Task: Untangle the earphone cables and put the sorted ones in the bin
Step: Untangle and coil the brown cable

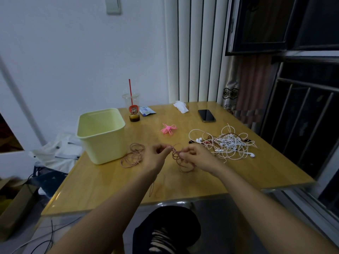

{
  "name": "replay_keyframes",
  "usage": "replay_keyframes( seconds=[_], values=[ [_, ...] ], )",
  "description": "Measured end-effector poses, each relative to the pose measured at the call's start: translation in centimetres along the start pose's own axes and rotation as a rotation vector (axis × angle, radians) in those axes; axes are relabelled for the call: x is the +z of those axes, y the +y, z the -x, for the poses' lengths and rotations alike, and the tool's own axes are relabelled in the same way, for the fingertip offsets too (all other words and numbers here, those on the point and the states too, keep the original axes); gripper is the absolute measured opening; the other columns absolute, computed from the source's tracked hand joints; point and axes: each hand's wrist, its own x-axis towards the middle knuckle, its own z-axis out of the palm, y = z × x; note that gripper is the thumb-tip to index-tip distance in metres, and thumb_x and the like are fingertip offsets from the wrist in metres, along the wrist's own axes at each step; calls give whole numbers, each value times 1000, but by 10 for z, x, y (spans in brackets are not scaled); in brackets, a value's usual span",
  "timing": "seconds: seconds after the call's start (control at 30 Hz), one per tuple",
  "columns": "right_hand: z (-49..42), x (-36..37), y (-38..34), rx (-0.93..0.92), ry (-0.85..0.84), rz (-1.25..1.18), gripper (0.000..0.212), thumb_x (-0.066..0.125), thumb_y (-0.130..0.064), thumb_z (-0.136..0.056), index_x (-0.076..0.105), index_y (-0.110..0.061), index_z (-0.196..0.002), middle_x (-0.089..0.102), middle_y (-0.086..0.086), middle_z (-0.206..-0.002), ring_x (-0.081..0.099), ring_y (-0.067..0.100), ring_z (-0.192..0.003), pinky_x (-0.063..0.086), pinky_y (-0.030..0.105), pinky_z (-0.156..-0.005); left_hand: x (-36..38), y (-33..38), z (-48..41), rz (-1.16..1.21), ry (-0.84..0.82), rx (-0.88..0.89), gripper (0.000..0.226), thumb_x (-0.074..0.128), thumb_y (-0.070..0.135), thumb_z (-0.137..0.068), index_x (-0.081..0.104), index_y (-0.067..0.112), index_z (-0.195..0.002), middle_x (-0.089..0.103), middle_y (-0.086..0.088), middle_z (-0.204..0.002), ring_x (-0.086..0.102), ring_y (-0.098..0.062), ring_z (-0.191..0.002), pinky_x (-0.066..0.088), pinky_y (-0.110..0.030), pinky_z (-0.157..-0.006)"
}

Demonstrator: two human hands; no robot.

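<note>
A brownish-red earphone cable (180, 161) hangs in loops between my hands above the wooden table (238, 173). My left hand (157, 154) pinches one strand of it near the top. My right hand (196, 154) pinches the bundle of loops from the right. More of the same-coloured cable (133, 155) lies coiled on the table to the left, beside the pale yellow bin (102, 134), whose visible inside looks empty. A tangled heap of white and dark-red earphones (227, 143) lies to the right of my hands.
At the back of the table stand a plastic cup with a red straw (132, 107), a blue-white packet (146, 110), a crumpled tissue (180, 106) and a phone (206, 115). A pink plastic winder (168, 129) lies mid-table. Window bars run along the right.
</note>
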Motion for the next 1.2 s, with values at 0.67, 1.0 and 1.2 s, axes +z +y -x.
replay_keyframes(
  seconds=[0.67,1.0,1.2],
  values=[
    [-4,-16,3,-5,141,136,19,53,-8,-96,69,-16,-91,47,-8,-59,40,0,-44,28,15,-48,5,-8,-1,-136,-97,-42,24,52,27,-99,68,9,-94,69,-8,-92,65,-22,-80,53,-31,-69],
    [-13,-8,11,-97,166,59,22,55,-16,-97,67,-24,-114,66,-8,-112,59,3,-103,46,19,-83,13,-11,2,58,-88,-120,24,52,18,-99,63,-3,-98,62,-3,-70,51,-11,-63,43,-23,-57],
    [-22,4,22,-156,123,192,11,66,-22,-93,74,-21,-100,71,-2,-90,63,2,-77,45,17,-67,14,-21,-3,58,-148,-70,22,55,20,-98,63,0,-92,63,-7,-64,56,-14,-56,46,-26,-49]
  ],
)
